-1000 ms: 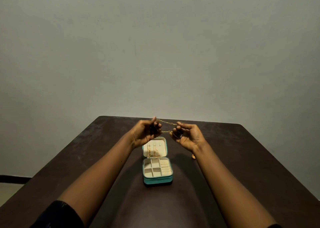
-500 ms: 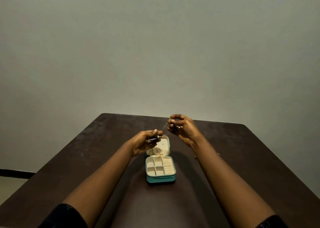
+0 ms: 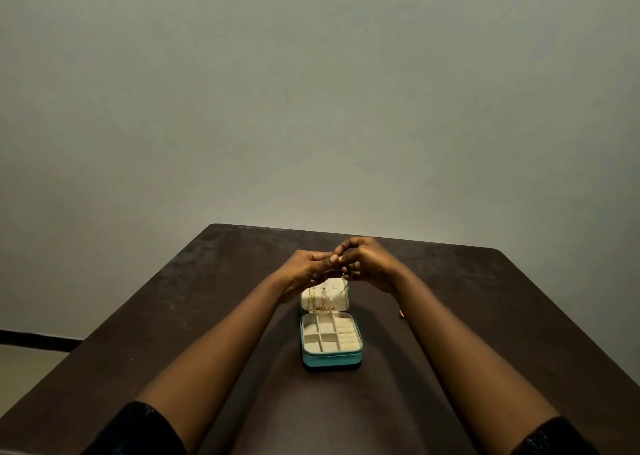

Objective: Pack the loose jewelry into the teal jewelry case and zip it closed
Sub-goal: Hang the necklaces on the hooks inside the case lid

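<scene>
Chain [image 3: 337, 271], one, held by left hand [image 3: 306, 271], right hand [image 3: 372, 264], over one case [image 3: 331, 359].

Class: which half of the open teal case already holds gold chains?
The upright lid half, where gold chains hang against its cream lining; the flat base half shows only bare compartments.

- Dim, soft light; the wall [image 3: 311, 108] is evenly grey, without glare.
- A broad, soft-edged shadow lies on the table [image 3: 166, 316] from its near edge up to the case [image 3: 330, 359], so the light comes from behind the camera.
- The case's cream lining is the brightest patch.
- The chain [image 3: 344, 285] is too fine and soft to resolve.
- The table's side edges splay outward under the wide lens.
</scene>
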